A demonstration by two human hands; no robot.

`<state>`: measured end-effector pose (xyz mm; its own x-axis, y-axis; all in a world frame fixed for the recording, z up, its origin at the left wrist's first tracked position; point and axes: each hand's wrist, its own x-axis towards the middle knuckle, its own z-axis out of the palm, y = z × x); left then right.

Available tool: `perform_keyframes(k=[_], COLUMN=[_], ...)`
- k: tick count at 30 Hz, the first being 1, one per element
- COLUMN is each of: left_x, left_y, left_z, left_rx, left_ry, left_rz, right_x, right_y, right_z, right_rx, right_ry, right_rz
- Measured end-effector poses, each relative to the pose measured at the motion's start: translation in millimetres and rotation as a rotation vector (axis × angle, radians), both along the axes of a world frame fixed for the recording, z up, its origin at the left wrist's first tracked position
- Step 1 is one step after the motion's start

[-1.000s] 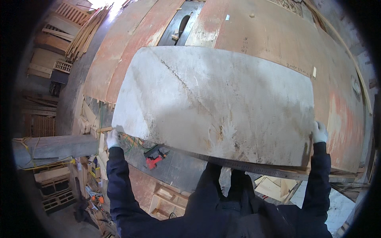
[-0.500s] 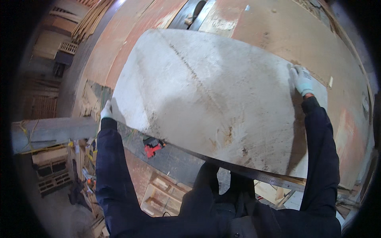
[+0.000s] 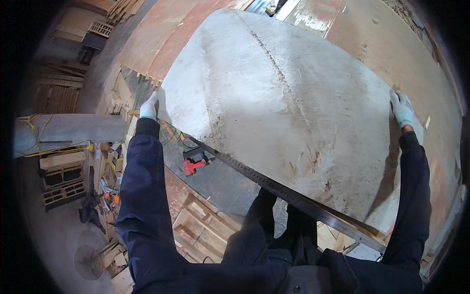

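Left hand [image 3: 149,106] and right hand [image 3: 402,109], partly hidden, apparently grasp the pale board [image 3: 289,122] for positioning, which next calls for even support.

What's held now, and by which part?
Pale stained board: left grip holds its left end; right grip lies on the far edge near the right corner, closure unclear.

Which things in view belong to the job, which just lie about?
Job:
large stained whitish flat sheet
white-gloved left hand and right hand at its edges
brown-red wooden worktop beneath

Apparently lying about:
red-black power tool
pale wooden frame
stacked wooden strips
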<state>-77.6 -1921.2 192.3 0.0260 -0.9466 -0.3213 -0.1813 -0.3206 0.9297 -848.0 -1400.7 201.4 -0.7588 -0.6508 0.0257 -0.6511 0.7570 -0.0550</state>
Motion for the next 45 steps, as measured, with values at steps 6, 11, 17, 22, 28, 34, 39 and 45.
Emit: perform_keyframes(k=[6, 11, 17, 22, 28, 34, 39, 45], left_x=[-8.2, -18.6, -12.6, 11.0, 11.3, -2.3, -1.0, 6.4], left_y=[11.3, 29.8, 21.0, -7.9, -17.7, -8.3, -22.1, -32.9], left_z=[11.0, 23.9, 10.0, -24.2, -31.5, -26.2, -54.0, -60.3], left_rx=[0.079, 0.025, 0.087, -0.153, -0.118, -0.042, -0.212, 0.206], left_ry=[0.096, 0.057, 0.089, -0.363, -0.355, -0.412, -0.566, -0.079], left_rz=[-0.04, -0.033, -0.096, -0.315, -0.284, -0.293, -0.39, -0.375], right_x=[-15.2, -37.9, -43.9, -40.2, -37.9, -28.5, -29.3, -1.3], right_y=[-6.2, -6.1, 2.1, 7.0, 8.8, 11.9, 15.6, 41.5], right_z=[-15.6, -13.2, -15.4, -17.5, -15.8, 0.2, 10.4, 21.1], right_rx=[0.011, 0.044, -0.003, -0.023, -0.045, -0.012, -0.029, -0.171], right_ry=[-0.028, -0.069, -0.032, -0.032, 0.024, -0.051, 0.004, -0.008], right_rz=[-0.045, -0.037, -0.067, -0.083, -0.035, -0.04, -0.063, 0.166])
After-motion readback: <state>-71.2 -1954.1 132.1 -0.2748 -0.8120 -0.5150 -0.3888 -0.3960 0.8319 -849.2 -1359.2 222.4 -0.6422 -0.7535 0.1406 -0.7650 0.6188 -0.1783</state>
